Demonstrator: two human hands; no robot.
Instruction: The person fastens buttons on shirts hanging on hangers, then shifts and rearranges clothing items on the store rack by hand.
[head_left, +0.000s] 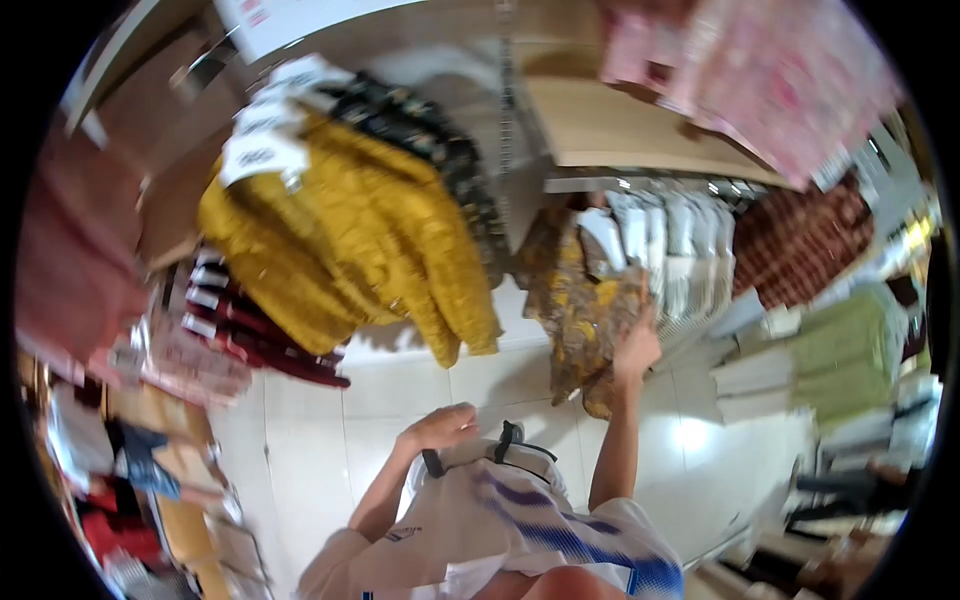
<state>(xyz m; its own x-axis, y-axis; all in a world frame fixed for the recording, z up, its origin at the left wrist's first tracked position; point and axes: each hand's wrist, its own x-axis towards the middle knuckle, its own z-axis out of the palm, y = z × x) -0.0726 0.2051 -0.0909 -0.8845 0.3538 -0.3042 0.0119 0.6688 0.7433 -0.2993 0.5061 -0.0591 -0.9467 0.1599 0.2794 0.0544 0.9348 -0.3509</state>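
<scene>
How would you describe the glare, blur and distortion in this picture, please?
Head view: a bright glare spot on the floor; head view: the right hand and the patterned top beside it look softly blurred; head view: strong wide-angle bending, with dark corners.

Mustard-yellow jackets (350, 225) and a black garment (435, 125) flecked with lighter spots share the colour with a brown top (580, 315) patterned in yellow, red-brown checked clothing (805, 235), mottled pink fabric (785, 85), pale green cloth (845, 355) and a white shirt (450, 520) banded in blue and purple
</scene>
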